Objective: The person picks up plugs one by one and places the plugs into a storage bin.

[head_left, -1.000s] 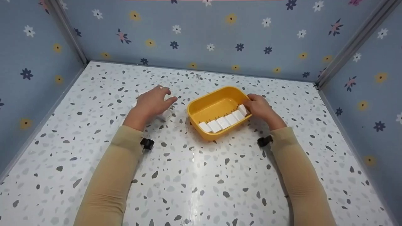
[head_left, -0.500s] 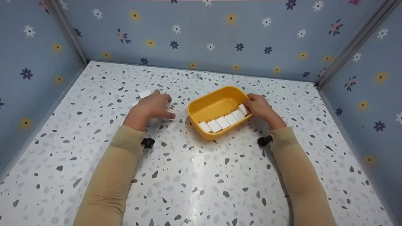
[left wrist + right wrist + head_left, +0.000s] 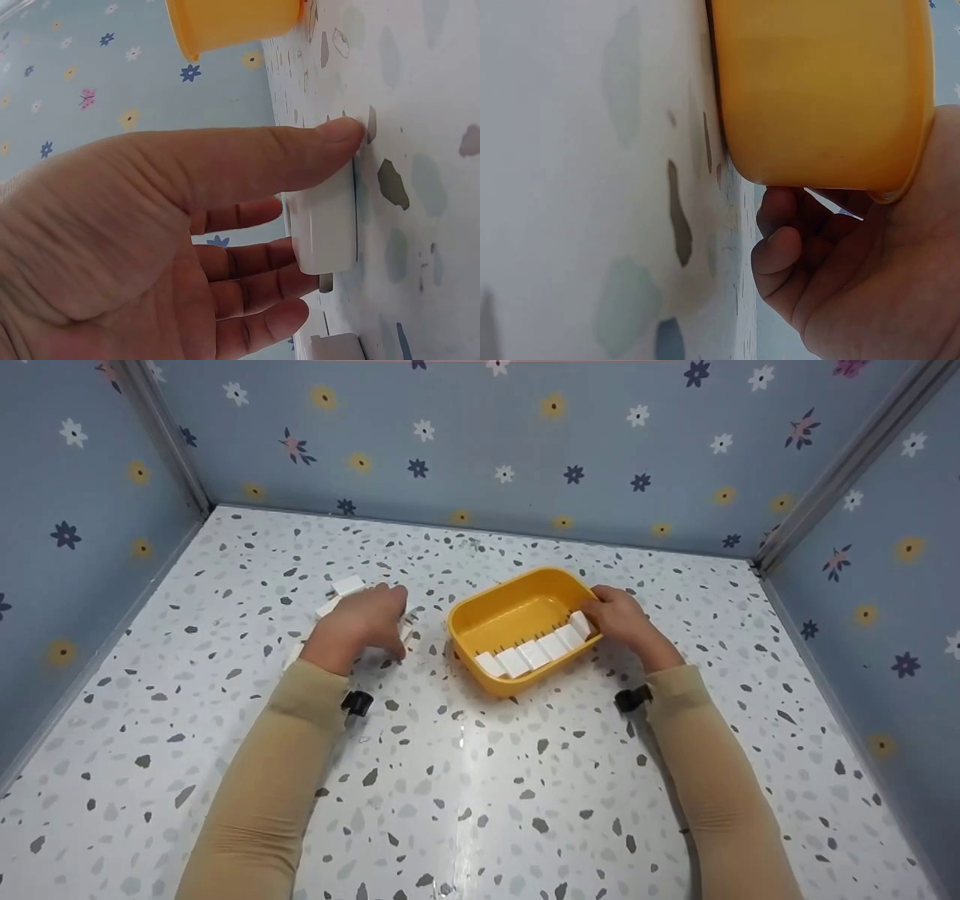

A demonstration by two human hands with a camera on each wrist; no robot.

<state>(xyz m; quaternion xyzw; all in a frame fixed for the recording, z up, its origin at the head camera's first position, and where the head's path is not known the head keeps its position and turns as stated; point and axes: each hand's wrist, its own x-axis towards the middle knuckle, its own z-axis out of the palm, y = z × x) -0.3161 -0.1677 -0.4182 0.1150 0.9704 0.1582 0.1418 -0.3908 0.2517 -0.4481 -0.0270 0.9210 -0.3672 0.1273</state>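
Note:
In the head view my left hand [image 3: 361,619] is low over the table at left, its thumb and fingers around a white plug with metal prongs. The left wrist view has this plug [image 3: 326,225] between the thumb and the fingertips, against the tabletop. My right hand [image 3: 621,616] grips the right end of a yellow plastic bin [image 3: 501,687], partly hidden by its rim. Below that rim, the right wrist view shows curled fingers [image 3: 778,251]. Several white plugs [image 3: 532,652] lie in a row along the bin's near side, prongs pointing to the far side.
More white plugs [image 3: 348,584] lie on the speckled table [image 3: 465,780] beside and behind my left hand, some partly covered by it. Flower-patterned walls [image 3: 495,442] enclose the table at the back and both sides.
My left hand has lowered and its thumb has come nearer the body, drawing in around a plug and uncovering others behind it. The right hand and bin have stayed put.

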